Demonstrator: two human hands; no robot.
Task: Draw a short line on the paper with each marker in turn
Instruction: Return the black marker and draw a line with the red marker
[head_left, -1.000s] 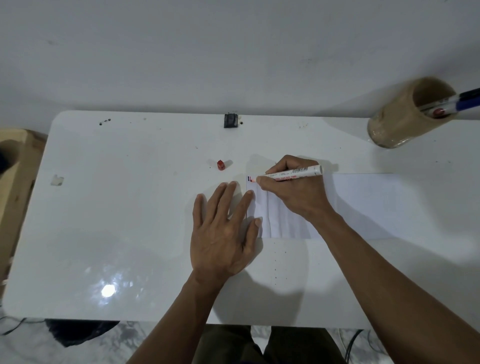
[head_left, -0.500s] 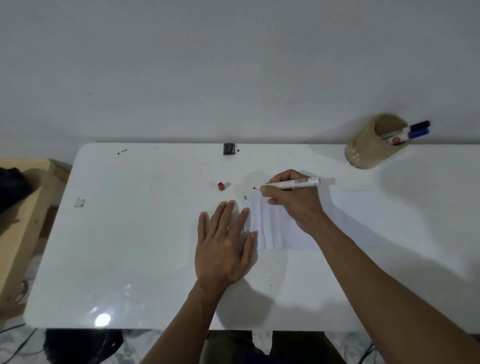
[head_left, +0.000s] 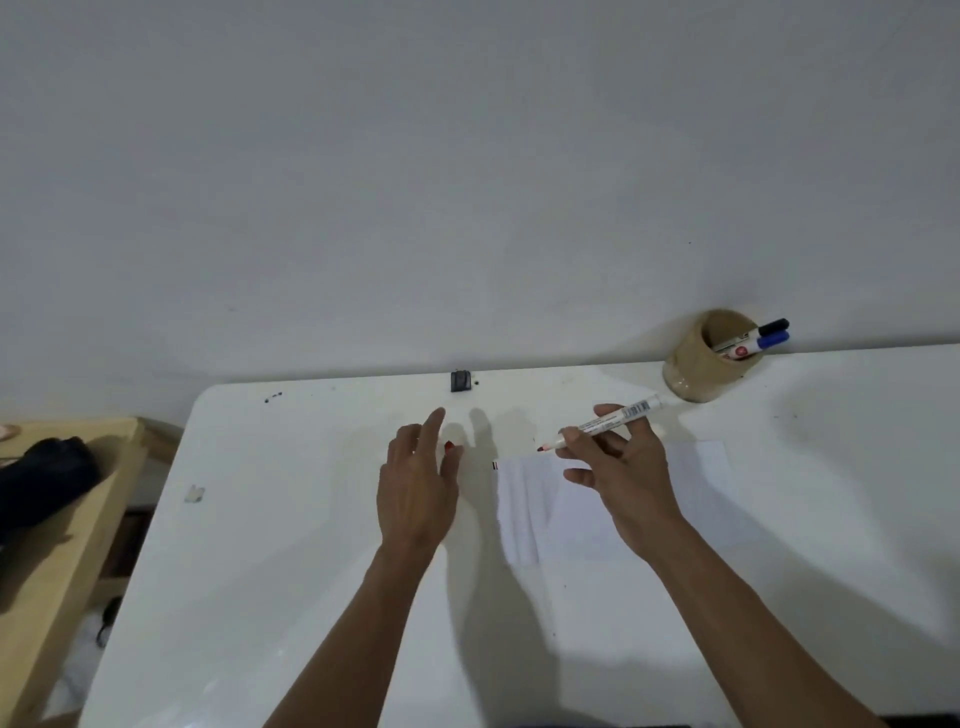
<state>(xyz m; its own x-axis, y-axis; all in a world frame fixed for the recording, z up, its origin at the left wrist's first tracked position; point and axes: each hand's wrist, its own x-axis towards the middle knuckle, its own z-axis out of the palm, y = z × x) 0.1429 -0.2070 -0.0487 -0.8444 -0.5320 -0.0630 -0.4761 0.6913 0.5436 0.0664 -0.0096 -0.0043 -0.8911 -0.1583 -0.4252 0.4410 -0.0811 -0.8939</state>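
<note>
My right hand (head_left: 621, 470) holds an uncapped red marker (head_left: 602, 425), white-barrelled, lifted off the white paper (head_left: 691, 483) with its red tip pointing left. Short drawn lines (head_left: 494, 466) sit at the paper's top left corner. My left hand (head_left: 415, 480) hovers left of the paper with fingers spread, its fingertips at the small red cap (head_left: 450, 446) lying on the white table (head_left: 291, 519). I cannot tell whether the fingers touch the cap. A tan holder (head_left: 698, 371) at the back right contains a black-capped marker (head_left: 772, 327) and a blue-capped marker (head_left: 773, 339).
A small black clip (head_left: 460, 381) stands at the table's back edge by the wall. A wooden bench (head_left: 62, 545) with a dark object (head_left: 44, 480) on it stands left of the table. A small scrap (head_left: 194, 493) lies on the table's left part.
My left hand left the paper and moved up-left to the red cap. My right hand raised the marker off the paper. The camera tilted up, showing more wall.
</note>
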